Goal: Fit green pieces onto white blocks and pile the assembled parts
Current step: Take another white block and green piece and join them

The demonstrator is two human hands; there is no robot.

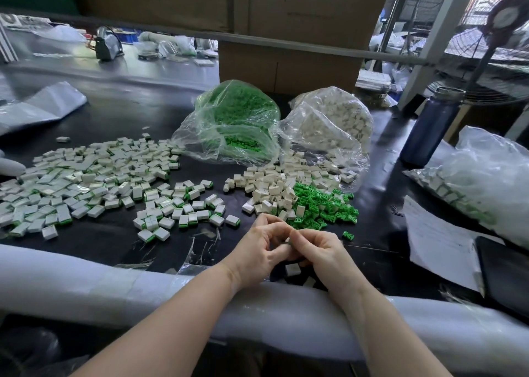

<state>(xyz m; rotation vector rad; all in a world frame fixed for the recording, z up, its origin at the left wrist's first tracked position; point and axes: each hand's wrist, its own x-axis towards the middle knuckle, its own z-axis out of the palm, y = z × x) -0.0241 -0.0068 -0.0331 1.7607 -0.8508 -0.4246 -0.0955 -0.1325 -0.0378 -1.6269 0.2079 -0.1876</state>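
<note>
My left hand (257, 250) and my right hand (320, 250) meet near the table's front edge, fingers curled together around a small part that is almost fully hidden; a sliver of green shows between the fingertips. Just beyond them lie loose green pieces (323, 205) and loose white blocks (272, 187). A wide spread of assembled white-and-green parts (94, 182) covers the table's left half. Two white blocks (292, 269) lie under my right hand.
An open bag of green pieces (237, 119) and a bag of white blocks (332, 119) sit behind the loose piles. A dark blue bottle (429, 127), a plastic bag (481, 176), papers (440, 242) and a dark pad stand at right. A padded white rail (114, 288) lines the front edge.
</note>
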